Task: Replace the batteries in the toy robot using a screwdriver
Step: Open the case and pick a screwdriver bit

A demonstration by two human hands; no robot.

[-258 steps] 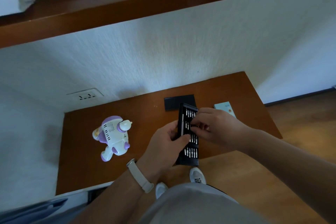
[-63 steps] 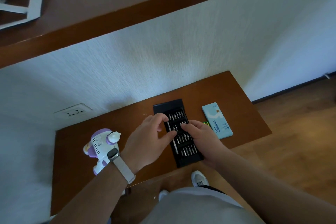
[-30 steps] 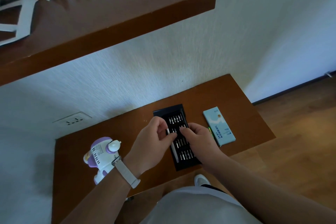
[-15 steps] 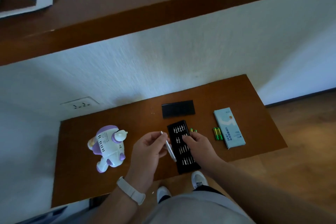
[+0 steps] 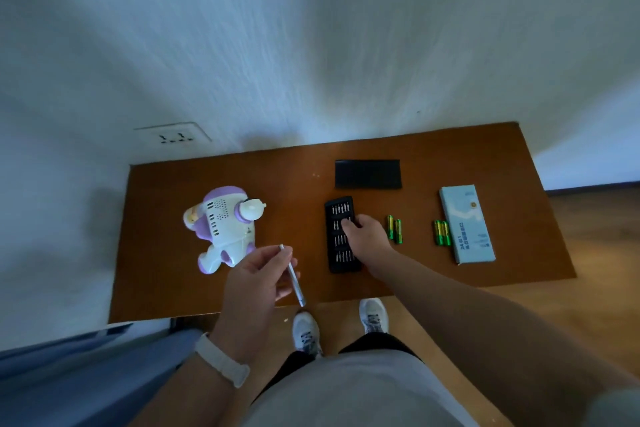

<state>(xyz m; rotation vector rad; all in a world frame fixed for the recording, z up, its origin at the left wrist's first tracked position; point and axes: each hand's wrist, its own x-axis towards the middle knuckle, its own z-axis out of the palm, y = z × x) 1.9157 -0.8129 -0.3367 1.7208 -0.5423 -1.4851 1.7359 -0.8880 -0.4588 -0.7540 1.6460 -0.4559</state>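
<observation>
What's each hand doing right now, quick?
Left hand: closed on the screwdriver handle, held above the table.
Right hand: fingertips down on the bit tray; cannot tell if it holds a bit.

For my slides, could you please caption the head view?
Left hand holds slim silver screwdriver handle; right hand reaches into black bit tray.

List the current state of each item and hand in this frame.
toy robot: lying on the table, untouched.
screwdriver handle: lifted, in the left hand.
bit case: open on the table, right hand at the bits.
case lid: off, lying apart.
batteries: loose on the table, two groups.
blue box: lying flat.
</observation>
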